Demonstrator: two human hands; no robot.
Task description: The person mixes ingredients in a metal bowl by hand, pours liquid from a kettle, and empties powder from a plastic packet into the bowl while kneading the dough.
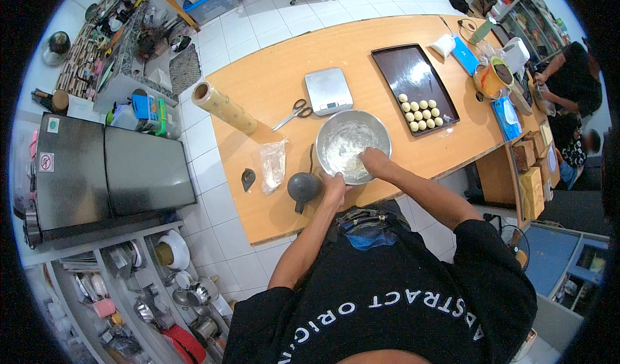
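A round metal mixing bowl (321, 137) stands near the table's front edge, its inner wall smeared with white. At its near left rim my left hand (332, 188) is closed, thumb on the edge and fingers on the outside. My right hand (374, 163) reaches into the bowl, curled with its fingertips down in the pale floury dough (345, 159); those tips are partly hidden. Just left of the bowl is a dark grey rounded device with a short spout-like end (303, 188). Beyond the bowl lies a silver kitchen scale (328, 90).
Scissors (297, 112), a plastic-wrap roll (223, 108), a clear bag of white powder (273, 165) and a small dark object (248, 179) lie leftward. A dark baking tray (407, 64) holds several dough balls (421, 114). Another person (571, 73) works at the far right.
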